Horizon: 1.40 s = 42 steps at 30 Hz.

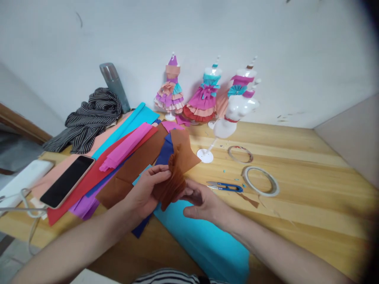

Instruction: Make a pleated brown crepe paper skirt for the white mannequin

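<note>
Head view: my left hand (151, 187) pinches a pleated brown crepe-like sheet (174, 182) over the yellowish wooden worktop (314, 165); my right hand (204, 201), thumb spread, meets the sheet's edge, whether gripping I cannot tell. Thin ring-shaped tape roll (251, 157), to the right: reddish marks, illegible.

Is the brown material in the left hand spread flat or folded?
Folded: the brown material shows close, narrow pleats and is bunched up in the left hand.
</note>
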{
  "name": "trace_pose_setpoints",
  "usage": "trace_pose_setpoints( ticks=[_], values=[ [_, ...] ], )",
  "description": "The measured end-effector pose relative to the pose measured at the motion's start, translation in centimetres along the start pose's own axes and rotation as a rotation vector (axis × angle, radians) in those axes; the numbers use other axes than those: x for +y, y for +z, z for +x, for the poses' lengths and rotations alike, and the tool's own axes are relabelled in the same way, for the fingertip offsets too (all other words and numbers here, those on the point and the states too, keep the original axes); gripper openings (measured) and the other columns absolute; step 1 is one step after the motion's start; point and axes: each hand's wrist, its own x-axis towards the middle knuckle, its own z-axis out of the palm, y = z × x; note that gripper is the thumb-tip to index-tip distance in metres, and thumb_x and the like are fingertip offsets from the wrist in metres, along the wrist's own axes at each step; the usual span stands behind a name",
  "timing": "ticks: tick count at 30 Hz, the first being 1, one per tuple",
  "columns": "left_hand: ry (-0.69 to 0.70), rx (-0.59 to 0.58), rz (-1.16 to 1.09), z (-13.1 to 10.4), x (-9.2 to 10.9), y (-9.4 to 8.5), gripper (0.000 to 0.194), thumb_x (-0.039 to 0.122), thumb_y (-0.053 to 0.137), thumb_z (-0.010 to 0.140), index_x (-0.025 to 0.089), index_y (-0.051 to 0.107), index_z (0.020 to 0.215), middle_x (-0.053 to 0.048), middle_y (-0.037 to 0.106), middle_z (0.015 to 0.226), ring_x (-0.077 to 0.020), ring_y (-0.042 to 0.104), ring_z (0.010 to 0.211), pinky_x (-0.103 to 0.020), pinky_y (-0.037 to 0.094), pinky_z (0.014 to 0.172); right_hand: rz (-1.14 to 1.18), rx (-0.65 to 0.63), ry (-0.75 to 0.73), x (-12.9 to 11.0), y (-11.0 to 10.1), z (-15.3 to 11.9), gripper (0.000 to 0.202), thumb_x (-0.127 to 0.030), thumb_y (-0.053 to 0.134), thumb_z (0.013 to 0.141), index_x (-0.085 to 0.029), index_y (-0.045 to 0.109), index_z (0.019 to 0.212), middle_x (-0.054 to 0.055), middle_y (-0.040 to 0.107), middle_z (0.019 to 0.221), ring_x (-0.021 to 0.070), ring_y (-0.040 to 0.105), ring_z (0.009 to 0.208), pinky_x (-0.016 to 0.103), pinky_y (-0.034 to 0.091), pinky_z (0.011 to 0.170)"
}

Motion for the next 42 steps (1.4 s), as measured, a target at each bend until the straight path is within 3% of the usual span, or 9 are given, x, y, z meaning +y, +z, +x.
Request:
trace_pose_setpoints(
  ticks=[5,9,12,17,20,23,27,32,42],
  values=[
    [0.091,-0.035,-0.083,0.8,-0.1,1.2,0.019,0.007,0.077,0.057,0.014,0.064,0.069,0.000,0.070,0.064,-0.0109,0.064,0.057,-0.020,0.052,0.058,0.121,0.100,0.071,-0.2,-0.4,0.1,0.037,-0.047,0.081,0.065,-0.018,0.063,0.080,0.002,0.067,0.078,0.0157,0.062,0.077,0.028,0.049,0.071],
    [0.127,-0.088,-0.135,1.4,-0.2,2.4,0.021,0.008,0.077,0.057,0.014,0.063,0.070,0.001,0.069,0.064,-0.0115,0.064,0.059,-0.021,0.052,0.059,0.211,0.206,-0.022,-0.2,-1.0,0.6,0.030,-0.037,0.081,0.068,-0.021,0.066,0.087,0.005,0.070,0.094,0.0191,0.063,0.088,0.032,0.048,0.080],
    [0.147,-0.146,-0.140,2.0,-0.1,3.3,0.021,0.011,0.078,0.058,0.014,0.062,0.071,0.000,0.069,0.066,-0.0121,0.065,0.061,-0.022,0.052,0.061,0.343,0.303,-0.046,-0.7,-1.2,1.0,0.043,-0.034,0.084,0.064,-0.026,0.065,0.102,0.004,0.068,0.107,0.0214,0.061,0.100,0.035,0.047,0.086],
    [0.178,-0.233,-0.151,3.3,-0.1,4.2,0.025,0.014,0.081,0.055,0.014,0.062,0.070,0.002,0.068,0.066,-0.0105,0.062,0.061,-0.021,0.049,0.061,0.501,0.259,0.045,-2.1,-1.1,1.1,0.043,-0.034,0.085,0.059,-0.027,0.067,0.097,0.001,0.067,0.087,0.0170,0.062,0.074,0.032,0.050,0.073],
    [0.200,-0.261,-0.142,4.1,-0.2,4.6,0.028,0.016,0.084,0.052,0.014,0.063,0.070,0.002,0.068,0.067,-0.0100,0.062,0.062,-0.020,0.047,0.061,0.350,0.299,0.028,-2.7,-1.6,1.1,0.035,-0.043,0.083,0.060,-0.022,0.068,0.084,0.003,0.066,0.079,0.0163,0.058,0.067,0.031,0.049,0.067],
    [0.214,-0.289,-0.114,4.7,-0.4,5.0,0.032,0.020,0.085,0.050,0.014,0.063,0.072,0.000,0.069,0.068,-0.0135,0.064,0.066,-0.024,0.048,0.065,0.098,0.442,-0.040,-3.0,-2.8,1.3,0.035,-0.049,0.080,0.060,-0.020,0.064,0.069,0.002,0.061,0.068,0.0148,0.054,0.060,0.029,0.047,0.060],
    [0.260,-0.311,-0.080,5.6,-0.4,5.7,0.033,0.024,0.086,0.048,0.016,0.060,0.067,0.001,0.068,0.067,-0.0146,0.064,0.067,-0.027,0.048,0.068,-0.124,0.625,-0.158,-3.4,-5.1,1.4,0.032,-0.040,0.082,0.056,-0.020,0.058,0.058,-0.003,0.053,0.056,0.0124,0.047,0.054,0.025,0.040,0.054],
    [0.386,-0.298,-0.020,7.2,-0.5,7.0,0.032,0.026,0.084,0.048,0.016,0.058,0.062,0.002,0.066,0.065,-0.0116,0.062,0.067,-0.026,0.048,0.072,-0.383,0.840,-0.282,-4.6,-7.4,1.3,0.014,-0.027,0.078,0.060,-0.020,0.067,0.066,0.001,0.063,0.070,0.0178,0.057,0.071,0.027,0.045,0.062],
    [0.578,-0.196,0.218,8.9,0.7,10.2,0.018,0.022,0.077,0.050,0.015,0.066,0.061,0.002,0.064,0.059,-0.0101,0.055,0.057,-0.023,0.043,0.060,-0.539,1.019,-0.363,-5.1,-9.9,2.2,0.020,-0.035,0.073,0.067,-0.019,0.067,0.078,0.005,0.068,0.078,0.0219,0.064,0.077,0.035,0.053,0.070]
  ],
)
